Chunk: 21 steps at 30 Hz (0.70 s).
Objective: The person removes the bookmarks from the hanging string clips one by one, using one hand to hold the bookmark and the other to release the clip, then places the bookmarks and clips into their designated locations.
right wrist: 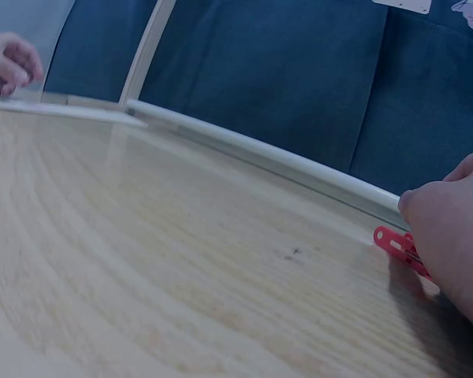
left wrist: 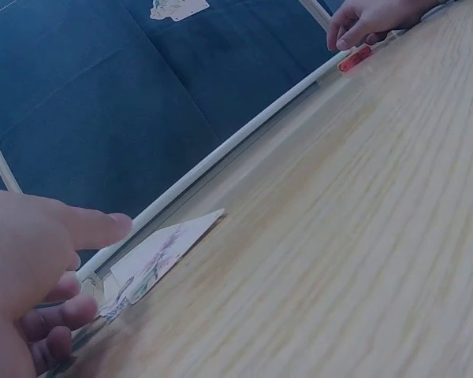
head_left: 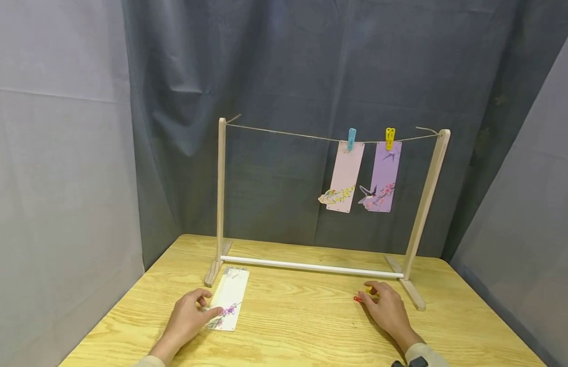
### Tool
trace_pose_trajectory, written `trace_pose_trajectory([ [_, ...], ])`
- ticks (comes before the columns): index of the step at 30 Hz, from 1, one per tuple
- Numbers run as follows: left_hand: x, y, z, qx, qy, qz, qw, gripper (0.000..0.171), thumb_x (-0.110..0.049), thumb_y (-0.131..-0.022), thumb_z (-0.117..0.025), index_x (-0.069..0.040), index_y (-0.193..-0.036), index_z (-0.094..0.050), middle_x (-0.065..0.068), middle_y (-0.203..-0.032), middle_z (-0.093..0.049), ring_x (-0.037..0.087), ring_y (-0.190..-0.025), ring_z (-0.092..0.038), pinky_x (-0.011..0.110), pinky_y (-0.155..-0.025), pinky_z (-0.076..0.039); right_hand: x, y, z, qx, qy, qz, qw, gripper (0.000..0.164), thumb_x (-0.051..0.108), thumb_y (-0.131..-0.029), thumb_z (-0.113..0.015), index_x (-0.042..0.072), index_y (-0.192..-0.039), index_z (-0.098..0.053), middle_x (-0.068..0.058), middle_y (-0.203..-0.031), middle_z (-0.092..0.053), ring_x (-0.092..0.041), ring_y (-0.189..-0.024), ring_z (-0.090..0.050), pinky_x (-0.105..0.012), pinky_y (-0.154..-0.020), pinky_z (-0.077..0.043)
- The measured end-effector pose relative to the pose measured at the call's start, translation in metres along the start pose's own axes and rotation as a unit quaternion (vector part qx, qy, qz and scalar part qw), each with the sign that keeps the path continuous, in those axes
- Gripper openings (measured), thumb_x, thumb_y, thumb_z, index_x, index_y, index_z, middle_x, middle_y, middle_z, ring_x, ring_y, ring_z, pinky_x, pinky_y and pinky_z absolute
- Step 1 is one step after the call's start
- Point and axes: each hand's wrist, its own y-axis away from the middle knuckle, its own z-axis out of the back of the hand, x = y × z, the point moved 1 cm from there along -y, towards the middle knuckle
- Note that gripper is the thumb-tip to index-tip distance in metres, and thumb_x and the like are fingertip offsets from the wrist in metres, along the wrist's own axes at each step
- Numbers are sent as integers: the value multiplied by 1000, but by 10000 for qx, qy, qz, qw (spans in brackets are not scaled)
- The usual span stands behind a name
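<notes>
A white bookmark card with purple blossoms (head_left: 233, 295) lies on the table at the left, over another card's edge peeking out at the top. My left hand (head_left: 188, 313) is at its left side, thumb stretched over the blossoms and fingers loosely bent; the left wrist view shows the hand (left wrist: 31, 276) above the card (left wrist: 162, 256), not gripping it. At the right, my right hand (head_left: 386, 308) hovers with bent fingers over a red clothespin (head_left: 358, 299) and a yellow one (head_left: 369, 291), largely hidden. In the right wrist view the red clothespin (right wrist: 396, 244) rests on the table beside the hand.
A wooden stand (head_left: 221, 188) with a white bottom bar (head_left: 311, 266) stands at the back, a string (head_left: 284, 133) across its top. On it hang a pink card (head_left: 347, 173) under a blue clothespin (head_left: 351, 138) and a purple card (head_left: 385, 171) under yellow clothespins (head_left: 390, 137).
</notes>
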Motion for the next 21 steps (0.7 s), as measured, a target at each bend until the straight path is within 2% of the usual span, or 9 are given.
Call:
trace_pose_trajectory([
  [5, -1, -2, -2, 39, 327, -14, 9995, 40, -24, -88, -85, 0, -116, -69, 4, -93, -59, 15, -77, -59, 28, -63, -50, 0, -3, 5, -114, -64, -66, 9999, 34, 22, -93, -81, 3, -119, -73, 2, -88, -62, -15, -73, -53, -38, -65, -45],
  [8, -3, -4, -3, 111, 528, -67, 9985, 35, -20, -90, -82, 0, -117, -69, 4, -96, -59, 16, -80, -63, 30, -65, -53, 0, -5, 6, -194, -199, -66, 9996, 32, 19, -92, -81, 2, -118, -73, 2, -87, -62, -13, -66, -46, -33, -59, -40],
  [13, -7, -8, -4, 260, 647, -35, 9976, 30, -18, -93, -79, -3, -117, -70, 5, -99, -60, 18, -80, -60, 34, -65, -52, 1, -8, 7, -243, -410, -73, 9988, 31, 16, -91, -81, 3, -118, -73, 0, -88, -64, -8, -54, -37, -30, -51, -34],
  [21, -20, -13, -2, 353, 840, -89, 9958, 31, -21, -97, -75, -4, -122, -68, 3, -98, -58, 17, -76, -60, 32, -60, -51, 7, -12, 12, -75, -488, -27, 9988, 31, 15, -93, -79, 5, -121, -72, 1, -90, -63, -3, -47, -39, -26, -46, -36],
])
